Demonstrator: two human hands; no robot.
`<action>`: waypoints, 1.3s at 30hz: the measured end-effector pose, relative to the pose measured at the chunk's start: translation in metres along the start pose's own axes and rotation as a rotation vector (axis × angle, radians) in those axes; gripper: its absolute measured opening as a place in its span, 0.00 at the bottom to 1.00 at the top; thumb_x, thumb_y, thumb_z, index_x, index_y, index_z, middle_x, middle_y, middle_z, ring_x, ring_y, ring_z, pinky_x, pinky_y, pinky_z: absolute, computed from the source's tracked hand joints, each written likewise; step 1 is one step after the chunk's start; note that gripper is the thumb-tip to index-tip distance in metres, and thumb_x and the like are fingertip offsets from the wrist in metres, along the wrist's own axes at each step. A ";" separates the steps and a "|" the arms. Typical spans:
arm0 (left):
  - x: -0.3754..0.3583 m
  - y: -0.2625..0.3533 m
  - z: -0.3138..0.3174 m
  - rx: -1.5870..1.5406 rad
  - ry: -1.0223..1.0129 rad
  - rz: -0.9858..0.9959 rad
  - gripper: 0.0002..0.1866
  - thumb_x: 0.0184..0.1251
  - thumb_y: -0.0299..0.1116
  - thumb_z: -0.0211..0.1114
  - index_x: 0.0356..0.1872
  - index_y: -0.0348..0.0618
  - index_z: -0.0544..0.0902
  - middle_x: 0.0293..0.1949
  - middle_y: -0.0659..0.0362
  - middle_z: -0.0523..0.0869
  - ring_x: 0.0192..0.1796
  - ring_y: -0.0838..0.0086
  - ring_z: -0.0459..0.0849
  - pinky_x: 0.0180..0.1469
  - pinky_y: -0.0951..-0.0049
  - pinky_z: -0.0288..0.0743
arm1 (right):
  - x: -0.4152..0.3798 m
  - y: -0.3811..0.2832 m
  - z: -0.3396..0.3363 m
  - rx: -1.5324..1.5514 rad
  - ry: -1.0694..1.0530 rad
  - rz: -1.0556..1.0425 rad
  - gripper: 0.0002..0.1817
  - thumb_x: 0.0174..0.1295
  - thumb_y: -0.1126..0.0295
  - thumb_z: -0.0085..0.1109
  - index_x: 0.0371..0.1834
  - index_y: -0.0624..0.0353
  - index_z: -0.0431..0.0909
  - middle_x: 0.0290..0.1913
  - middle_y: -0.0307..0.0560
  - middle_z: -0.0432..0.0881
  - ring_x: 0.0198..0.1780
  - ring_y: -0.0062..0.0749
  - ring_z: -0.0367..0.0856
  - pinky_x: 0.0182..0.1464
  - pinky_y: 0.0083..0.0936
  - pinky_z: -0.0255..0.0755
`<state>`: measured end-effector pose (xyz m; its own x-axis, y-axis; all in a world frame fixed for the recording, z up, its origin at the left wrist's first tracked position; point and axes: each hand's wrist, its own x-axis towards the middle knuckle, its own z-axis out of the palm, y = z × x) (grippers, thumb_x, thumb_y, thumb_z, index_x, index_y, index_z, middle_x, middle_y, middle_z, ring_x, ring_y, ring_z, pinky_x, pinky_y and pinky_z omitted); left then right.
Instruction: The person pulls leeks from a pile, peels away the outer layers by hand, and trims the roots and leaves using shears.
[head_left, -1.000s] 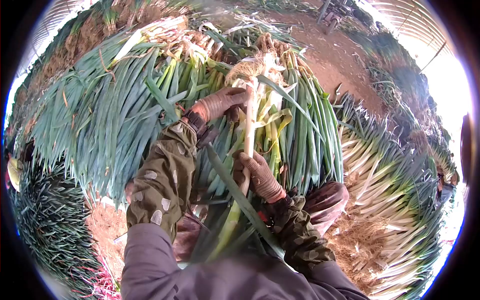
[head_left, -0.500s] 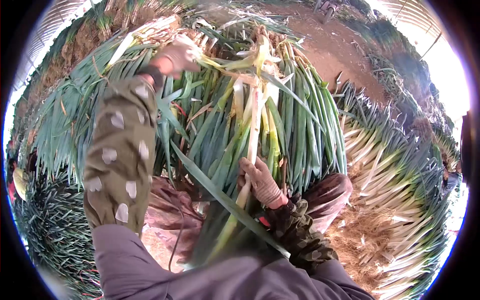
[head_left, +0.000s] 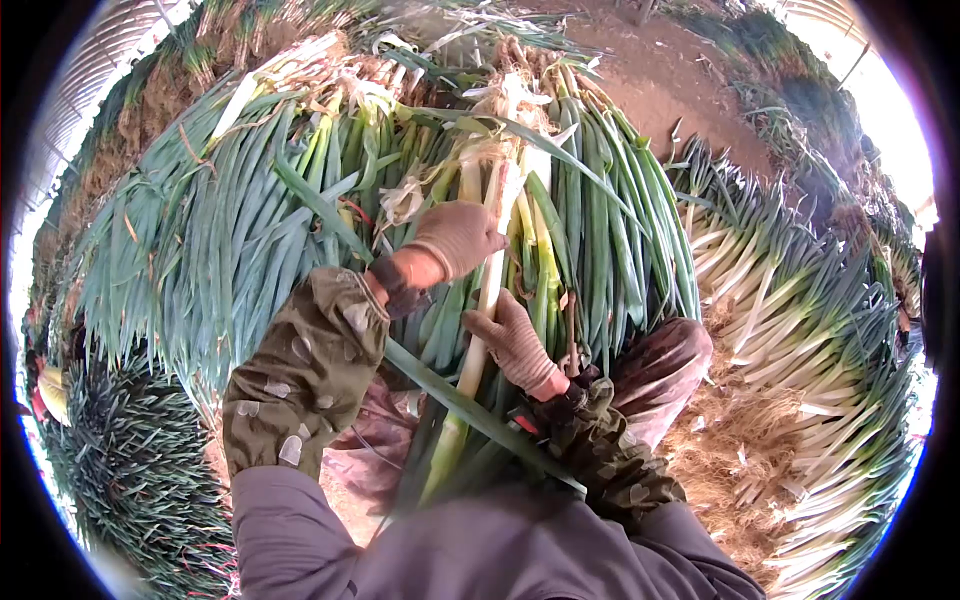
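The right hand (head_left: 517, 350) grips a smooth, pale leek (head_left: 490, 285) slanted over the leafy heap (head_left: 595, 200); the left hand (head_left: 458, 240) curls against it higher up (its grip unclear). Bare soil (head_left: 665, 90) lies open beyond, far right.

Left hand (head_left: 457, 240): gloved, fingers curled, thumb against the pale stalk (head_left: 492, 276). Right hand (head_left: 514, 345): gloved, fingers closed on the same stalk, nearer position. Stalk orientation: pale end far, green end near. Left: heap of long green leaves (head_left: 220, 245). Right: row of white-stemmed plants (head_left: 815, 400), roots leftward. Far right: bare soil (head_left: 675, 95).
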<state>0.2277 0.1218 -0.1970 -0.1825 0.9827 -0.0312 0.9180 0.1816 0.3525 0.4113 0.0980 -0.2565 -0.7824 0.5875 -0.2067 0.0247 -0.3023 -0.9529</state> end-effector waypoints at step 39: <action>-0.102 0.061 0.033 -1.088 -0.461 -0.229 0.16 0.74 0.37 0.63 0.53 0.36 0.80 0.40 0.60 0.85 0.39 0.75 0.82 0.43 0.72 0.77 | 0.002 -0.072 -0.076 -0.769 0.300 -0.237 0.29 0.58 0.50 0.72 0.46 0.68 0.80 0.38 0.66 0.84 0.43 0.58 0.85 0.49 0.46 0.77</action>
<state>0.3138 0.0337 -0.2028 0.0442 0.8921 -0.4496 0.0620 0.4467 0.8925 0.4551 0.1779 -0.2056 -0.6254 0.7771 0.0705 0.3810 0.3829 -0.8416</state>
